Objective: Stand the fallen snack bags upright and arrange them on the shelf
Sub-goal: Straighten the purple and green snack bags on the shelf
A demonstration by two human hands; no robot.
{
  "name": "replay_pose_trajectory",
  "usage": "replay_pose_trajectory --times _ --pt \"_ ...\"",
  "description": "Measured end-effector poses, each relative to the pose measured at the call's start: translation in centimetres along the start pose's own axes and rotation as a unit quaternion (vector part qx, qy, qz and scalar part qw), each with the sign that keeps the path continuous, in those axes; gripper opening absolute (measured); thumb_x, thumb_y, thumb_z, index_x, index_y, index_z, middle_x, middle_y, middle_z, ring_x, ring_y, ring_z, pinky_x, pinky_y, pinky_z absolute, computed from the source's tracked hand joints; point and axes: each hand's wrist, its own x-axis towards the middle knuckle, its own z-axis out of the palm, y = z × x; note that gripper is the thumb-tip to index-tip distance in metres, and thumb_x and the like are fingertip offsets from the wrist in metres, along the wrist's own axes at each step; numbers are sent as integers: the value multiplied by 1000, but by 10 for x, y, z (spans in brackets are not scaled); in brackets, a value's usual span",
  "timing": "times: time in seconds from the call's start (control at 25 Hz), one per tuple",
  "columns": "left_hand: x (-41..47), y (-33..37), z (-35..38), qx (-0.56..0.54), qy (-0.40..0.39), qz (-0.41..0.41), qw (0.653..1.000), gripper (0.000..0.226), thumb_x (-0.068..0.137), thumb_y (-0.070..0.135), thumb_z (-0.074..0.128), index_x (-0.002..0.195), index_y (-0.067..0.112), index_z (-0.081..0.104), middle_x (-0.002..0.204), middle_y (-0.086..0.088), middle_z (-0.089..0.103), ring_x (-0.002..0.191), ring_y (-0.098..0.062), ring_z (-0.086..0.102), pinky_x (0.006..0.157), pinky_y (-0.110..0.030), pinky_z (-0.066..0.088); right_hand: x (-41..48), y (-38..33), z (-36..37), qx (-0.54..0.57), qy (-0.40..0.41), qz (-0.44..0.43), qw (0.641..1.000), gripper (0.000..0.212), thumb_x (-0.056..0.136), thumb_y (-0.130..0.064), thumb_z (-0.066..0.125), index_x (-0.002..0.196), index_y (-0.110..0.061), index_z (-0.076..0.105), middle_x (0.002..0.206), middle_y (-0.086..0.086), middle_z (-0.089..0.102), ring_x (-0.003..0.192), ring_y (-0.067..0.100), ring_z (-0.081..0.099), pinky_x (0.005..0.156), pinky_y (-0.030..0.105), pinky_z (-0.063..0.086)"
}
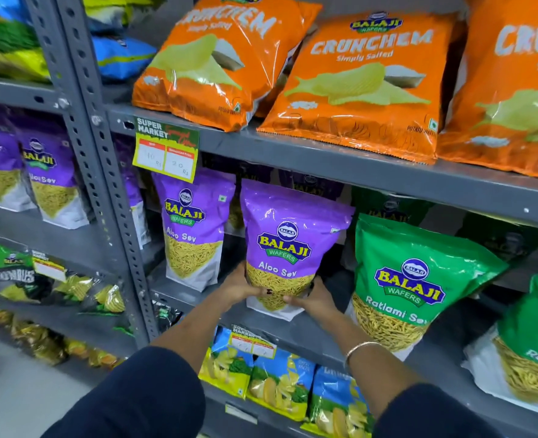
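A purple Aloo Sev bag [285, 245] stands upright near the front of the grey middle shelf [311, 333]. My left hand [240, 286] grips its lower left side and my right hand [311, 298] grips its lower right corner. Another purple Aloo Sev bag [191, 226] stands upright just to its left. To the right, a green Ratlami Sev bag [409, 282] leans backward, and a second green bag [533, 346] sits at the frame's right edge. More purple and green bags stand behind in shadow.
Orange Crunchem bags [359, 86] lie tilted on the shelf above. A price tag [166, 151] hangs from that shelf's edge. Blue and yellow chip bags [280, 380] fill the shelf below. A perforated grey upright [103, 172] separates the neighbouring rack of purple bags [44, 178].
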Motion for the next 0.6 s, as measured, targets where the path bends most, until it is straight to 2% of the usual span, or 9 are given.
replay_pose_trajectory --times 0.12,0.24,0.32,0.36,0.4,0.44,0.48,0.56,0.6 --pt "-1 1 -10 21 5 -7 1000 76 73 -7 72 138 1 32 137 -21 51 127 -30 49 102 -37 42 -5 -1 12 1 11 -1 1000 80 66 -16 85 131 -4 39 134 14 57 121 29 56 102 37 44" --pt "-5 2 -12 42 2 -9 999 74 76 -2 72 138 3 31 138 -20 50 128 -29 47 93 -33 42 -5 -5 14 -5 4 -2 1000 81 70 -18 82 134 -2 35 137 15 54 125 31 52 101 38 44" --pt "-9 2 -9 55 11 -12 998 79 75 4 75 138 2 28 139 -19 47 129 -30 45 96 -33 40 -10 -5 13 -25 10 7 1000 78 72 -21 80 133 -1 34 134 15 53 124 32 52 95 36 45" --pt "-14 1 -7 78 37 -13 996 82 73 9 78 136 1 28 138 -20 44 129 -31 43 98 -35 40 -13 -4 10 -49 19 19 998 71 73 -22 79 128 0 39 125 17 57 117 31 56 87 34 47" --pt "-21 -3 -5 123 86 -1 989 81 70 17 80 133 0 31 135 -20 42 126 -31 43 99 -37 39 -15 0 5 -76 23 37 996 56 75 -23 78 115 -1 47 107 16 63 100 27 64 74 31 48" --pt "-32 -9 -1 192 149 41 969 77 69 26 80 126 -1 37 128 -21 43 120 -33 44 98 -41 40 -20 6 -3 -99 6 78 992 36 77 -23 76 96 -2 54 80 13 65 73 22 67 59 27 48" --pt "-45 -18 7 283 206 107 931 70 70 37 76 118 -3 44 119 -21 48 112 -35 49 93 -43 44 -28 13 -13 -124 -49 142 981 26 81 -23 72 77 -4 55 55 9 61 47 16 61 46 22 44" --pt "-67 -36 35 423 212 209 856 67 73 53 61 107 -5 57 106 -21 59 97 -37 61 80 -39 54 -44 36 -45 -203 -195 287 916 45 91 -26 59 51 -5 59 29 4 53 24 10 51 33 18 42" --pt "-71 -41 52 443 187 242 843 67 72 55 61 106 -4 60 106 -19 62 93 -35 65 77 -35 56 -53 51 -66 -242 -217 326 888 55 94 -25 53 42 -7 62 26 3 53 22 9 51 31 16 42"
